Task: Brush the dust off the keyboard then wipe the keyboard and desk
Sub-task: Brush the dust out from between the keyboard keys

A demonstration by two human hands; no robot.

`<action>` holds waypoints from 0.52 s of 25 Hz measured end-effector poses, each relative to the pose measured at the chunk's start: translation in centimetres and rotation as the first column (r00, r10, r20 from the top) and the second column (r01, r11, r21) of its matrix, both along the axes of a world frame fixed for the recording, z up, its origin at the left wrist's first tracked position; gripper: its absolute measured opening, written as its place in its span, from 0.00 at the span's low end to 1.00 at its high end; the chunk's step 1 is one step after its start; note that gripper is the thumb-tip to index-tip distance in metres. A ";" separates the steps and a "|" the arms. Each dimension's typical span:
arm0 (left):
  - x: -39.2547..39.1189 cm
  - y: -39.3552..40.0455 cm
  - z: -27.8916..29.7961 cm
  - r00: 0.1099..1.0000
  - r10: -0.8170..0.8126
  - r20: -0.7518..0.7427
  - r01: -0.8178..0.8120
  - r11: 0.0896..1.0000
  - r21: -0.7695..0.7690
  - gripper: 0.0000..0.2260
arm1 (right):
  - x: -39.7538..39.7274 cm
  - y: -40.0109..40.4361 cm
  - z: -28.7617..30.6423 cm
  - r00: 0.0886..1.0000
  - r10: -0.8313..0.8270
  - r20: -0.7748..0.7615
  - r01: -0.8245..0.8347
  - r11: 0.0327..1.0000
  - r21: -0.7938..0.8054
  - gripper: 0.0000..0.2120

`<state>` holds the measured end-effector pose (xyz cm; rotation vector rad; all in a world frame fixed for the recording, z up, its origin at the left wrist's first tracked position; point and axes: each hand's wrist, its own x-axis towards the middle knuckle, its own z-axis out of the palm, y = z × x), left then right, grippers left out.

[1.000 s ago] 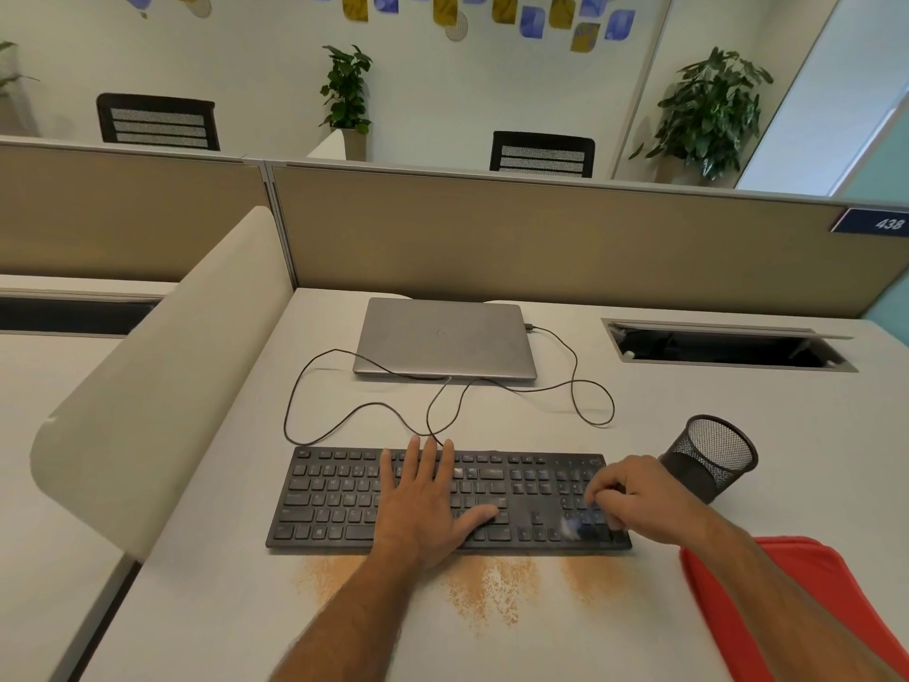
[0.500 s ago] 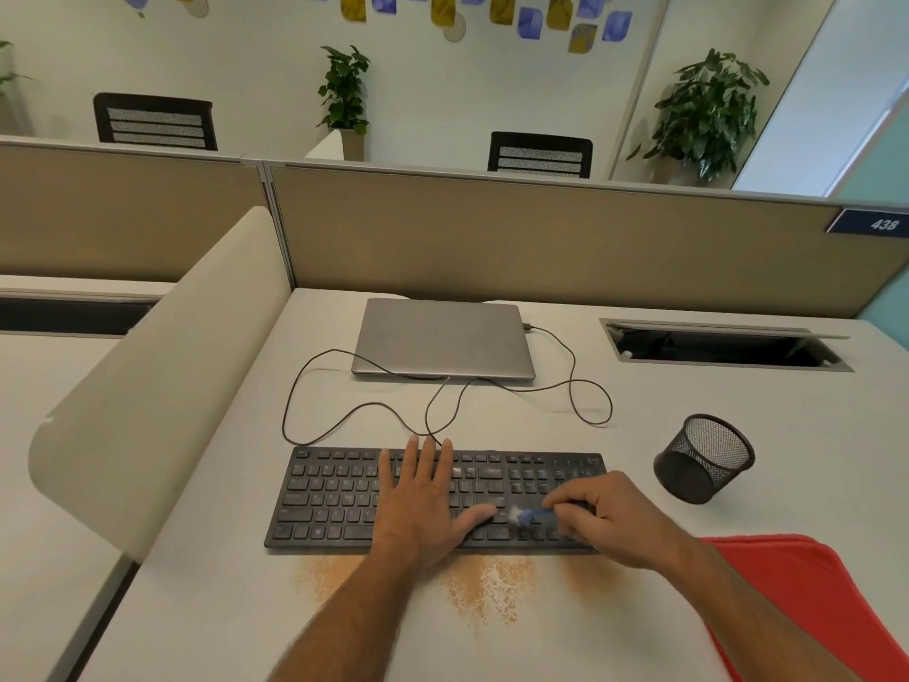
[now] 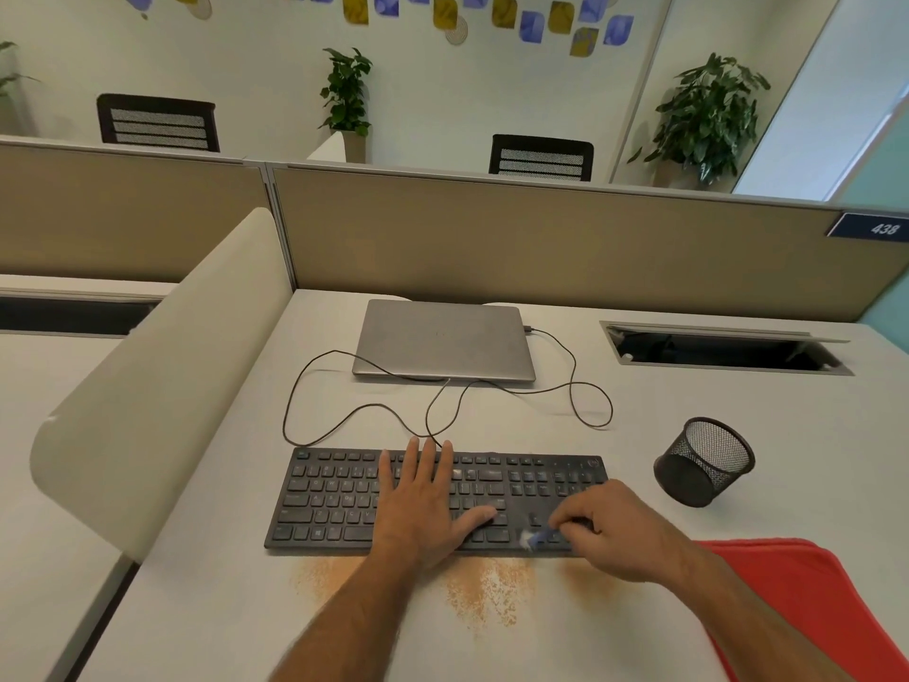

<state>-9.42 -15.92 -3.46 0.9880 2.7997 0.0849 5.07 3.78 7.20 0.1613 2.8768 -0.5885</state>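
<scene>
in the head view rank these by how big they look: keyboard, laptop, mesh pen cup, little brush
1. keyboard
2. laptop, though it lies farther back, so unsure
3. mesh pen cup
4. brush, mostly hidden in the right hand

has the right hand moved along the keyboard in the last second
Yes. The right hand with the small brush swept left along the keyboard from its right end toward the flat left hand, then drew partly back right.
</scene>
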 end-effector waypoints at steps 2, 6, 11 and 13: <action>0.0 0.0 0.1 1.000 0.001 0.005 -0.001 1.000 -0.002 0.51 | 0.2 0.7 0.0 1.000 -0.016 0.021 0.013 0.988 0.155 0.10; 0.0 -0.1 0.1 1.000 0.000 0.006 0.000 1.000 -0.005 0.50 | 0.2 5.3 1.5 0.966 -0.257 0.036 0.221 0.887 0.406 0.08; 0.0 0.0 0.1 1.000 -0.002 -0.003 0.002 1.000 0.001 0.51 | 0.4 7.3 0.5 0.934 -0.311 -0.179 0.338 0.929 0.152 0.09; 0.0 0.0 0.0 1.000 -0.001 0.000 0.001 1.000 0.005 0.52 | 0.1 6.9 -0.6 0.939 -0.295 -0.174 0.326 0.926 0.192 0.10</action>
